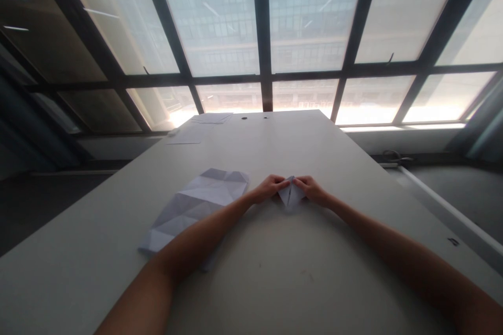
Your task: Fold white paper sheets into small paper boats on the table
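Pinching in my left hand [272,188] and right hand [312,189]: paper [295,197], folded, centre gap unclosed; left of grip, creased sheet [206,193].

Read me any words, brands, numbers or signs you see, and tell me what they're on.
No readable text.
The folded paper, creased sheet and far loose sheets show no lettering I can make out.
The small dark mark near the table's right edge is too small to read.

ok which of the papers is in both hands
The small folded paper, gripped by the left hand and right hand; the larger creased sheet and the flat papers farther away are in neither.
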A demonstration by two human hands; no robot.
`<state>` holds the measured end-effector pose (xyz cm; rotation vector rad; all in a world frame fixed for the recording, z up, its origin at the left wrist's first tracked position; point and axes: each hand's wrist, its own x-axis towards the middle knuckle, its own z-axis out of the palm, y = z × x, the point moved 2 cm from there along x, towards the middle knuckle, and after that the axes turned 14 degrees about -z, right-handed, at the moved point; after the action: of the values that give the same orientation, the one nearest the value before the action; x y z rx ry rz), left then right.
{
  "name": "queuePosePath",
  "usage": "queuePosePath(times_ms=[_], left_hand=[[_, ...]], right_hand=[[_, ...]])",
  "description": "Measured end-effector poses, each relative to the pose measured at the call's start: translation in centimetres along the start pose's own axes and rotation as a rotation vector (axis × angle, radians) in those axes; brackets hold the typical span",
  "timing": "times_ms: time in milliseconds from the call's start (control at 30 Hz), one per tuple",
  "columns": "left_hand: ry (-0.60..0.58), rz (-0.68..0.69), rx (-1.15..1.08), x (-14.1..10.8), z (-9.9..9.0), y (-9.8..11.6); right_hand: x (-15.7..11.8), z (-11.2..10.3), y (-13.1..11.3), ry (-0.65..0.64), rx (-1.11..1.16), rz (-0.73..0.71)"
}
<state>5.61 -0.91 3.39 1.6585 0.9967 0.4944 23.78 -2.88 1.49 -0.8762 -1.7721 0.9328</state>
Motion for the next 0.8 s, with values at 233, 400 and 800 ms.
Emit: queuePosePath(times_ms=[233, 400, 800], left_hand=[[0.038, -0.009, 0.031, -0.5, 0.2, 1.1], [0.047, -0.014, 0.019, -0.4, 0.1, 0.9], [0.135, -0.016, -0.030, 0.0, 0.0, 0.0]], right_hand=[[0.0, -0.2, -0.1, -0.080, 0.006, -0.016], [0.0, -0.2, 0.2, -0.087, 0.010, -0.008], [-0.1, -0.7, -0.1, -0.009, 0.014, 0.000]])
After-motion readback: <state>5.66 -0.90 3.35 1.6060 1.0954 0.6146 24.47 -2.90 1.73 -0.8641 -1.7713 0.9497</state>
